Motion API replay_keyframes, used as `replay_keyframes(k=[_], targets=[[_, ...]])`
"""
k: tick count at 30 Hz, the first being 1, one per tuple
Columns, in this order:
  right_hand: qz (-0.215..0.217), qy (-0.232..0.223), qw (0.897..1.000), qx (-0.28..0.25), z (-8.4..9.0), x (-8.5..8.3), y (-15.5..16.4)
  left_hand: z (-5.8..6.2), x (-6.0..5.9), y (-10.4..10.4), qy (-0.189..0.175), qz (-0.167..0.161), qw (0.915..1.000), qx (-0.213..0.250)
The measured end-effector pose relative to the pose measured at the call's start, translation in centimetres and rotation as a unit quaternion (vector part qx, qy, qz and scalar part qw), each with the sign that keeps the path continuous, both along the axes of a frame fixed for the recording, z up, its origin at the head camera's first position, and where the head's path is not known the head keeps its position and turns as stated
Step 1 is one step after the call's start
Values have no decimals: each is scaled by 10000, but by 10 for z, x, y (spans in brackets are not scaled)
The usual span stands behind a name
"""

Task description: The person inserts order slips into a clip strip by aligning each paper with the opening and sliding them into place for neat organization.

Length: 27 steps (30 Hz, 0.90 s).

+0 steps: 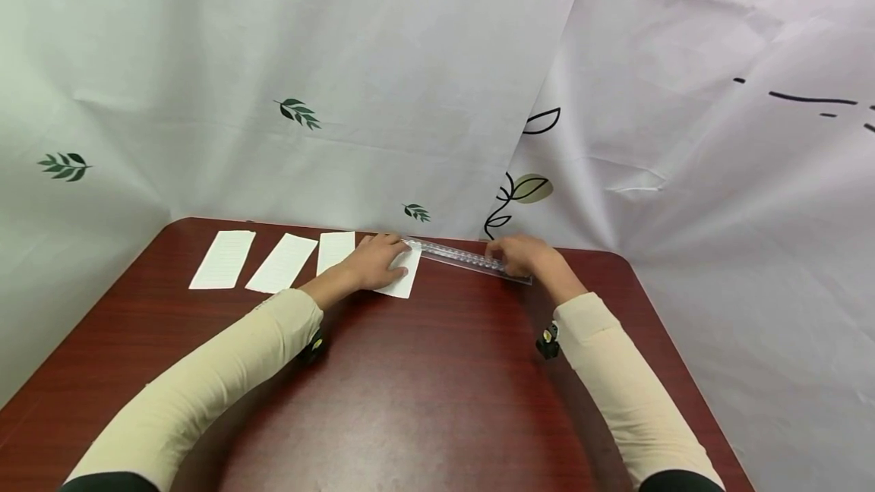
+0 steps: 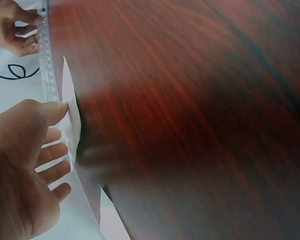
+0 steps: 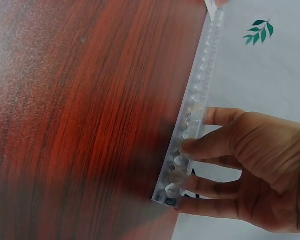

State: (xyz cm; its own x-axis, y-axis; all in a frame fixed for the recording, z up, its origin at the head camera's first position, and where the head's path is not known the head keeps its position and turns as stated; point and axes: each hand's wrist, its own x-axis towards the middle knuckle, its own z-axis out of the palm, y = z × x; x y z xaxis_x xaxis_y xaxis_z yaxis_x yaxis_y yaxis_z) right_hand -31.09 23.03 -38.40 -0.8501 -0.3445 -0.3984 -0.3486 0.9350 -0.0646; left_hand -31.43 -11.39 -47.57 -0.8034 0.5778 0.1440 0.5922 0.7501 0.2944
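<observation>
Long clear plastic strip (image 1: pixel 465 258) lies near the back edge of the reddish-brown wood-grain counter (image 1: pixel 410 386). Round clear shapes run along it; can't tell if contents or moulded in. Right hand (image 1: pixel 522 253): fingers bent, pinching its right end, thumb on near side. Left hand (image 1: pixel 374 260): fingers loosely spread, resting on white rectangular paper slip (image 1: pixel 403 283) at strip's left end. Three more white paper slips (image 1: pixel 282 263) to its left.

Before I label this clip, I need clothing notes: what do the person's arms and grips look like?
Both sleeves are cream, meeting dark fabric at the head view's bottom edge. A small black device with a yellowish mark sits near each wrist. The left grip and right grip are gloveless.
</observation>
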Motion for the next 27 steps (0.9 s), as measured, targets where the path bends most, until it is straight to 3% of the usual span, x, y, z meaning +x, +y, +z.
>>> replay_keyframes(k=[7,16,27], targets=[[-61,-49,10000,14,0,-2,-1,-19,-14,0,-171,-126,9998,-64],[-95,-28,9999,-33,-2,-3,1,32,25,10,-110,-202,9976,-653],[-56,27,10000,20,-1,-2,0,36,33,26,-285,-219,9968,-712]])
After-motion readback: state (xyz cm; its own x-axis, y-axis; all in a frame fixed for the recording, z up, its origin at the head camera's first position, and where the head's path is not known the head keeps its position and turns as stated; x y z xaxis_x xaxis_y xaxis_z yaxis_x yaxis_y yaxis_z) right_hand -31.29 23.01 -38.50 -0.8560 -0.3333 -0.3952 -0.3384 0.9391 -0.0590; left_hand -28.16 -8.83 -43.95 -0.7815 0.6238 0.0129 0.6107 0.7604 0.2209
